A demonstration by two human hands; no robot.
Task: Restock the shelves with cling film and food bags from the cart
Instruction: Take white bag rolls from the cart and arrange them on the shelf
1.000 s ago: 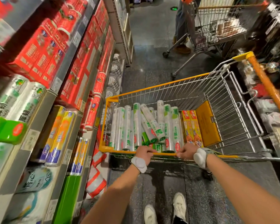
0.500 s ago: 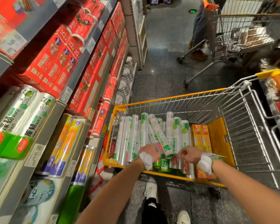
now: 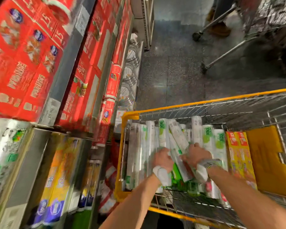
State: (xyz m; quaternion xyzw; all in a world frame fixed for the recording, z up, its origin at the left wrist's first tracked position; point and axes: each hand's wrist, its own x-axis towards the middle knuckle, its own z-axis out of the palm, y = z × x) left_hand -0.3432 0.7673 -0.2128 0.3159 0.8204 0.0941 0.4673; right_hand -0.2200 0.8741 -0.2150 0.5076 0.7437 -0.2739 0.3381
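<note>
While cling film rolls pack the left side of the cart, the left hand and right hand curl over a slanted roll; blur hides whether either truly grips. This is likely the picking-up step; next needs a firm lift toward the shelves.

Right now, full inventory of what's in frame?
cart: one, yellow-rimmed wire, lower right
rolls: about a dozen, white-green, inside cart
flat boxes: two, yellow-red, in cart right of rolls
red boxes: many, red, upper left shelves
shelf rolls: several, silver-green, lower left shelf
yellow-blue boxes: several, shelf beside those
second cart: one, grey wire, top right
left hand: one, on rolls, grip blurred
right hand: one, on slanted roll, grip blurred
</note>
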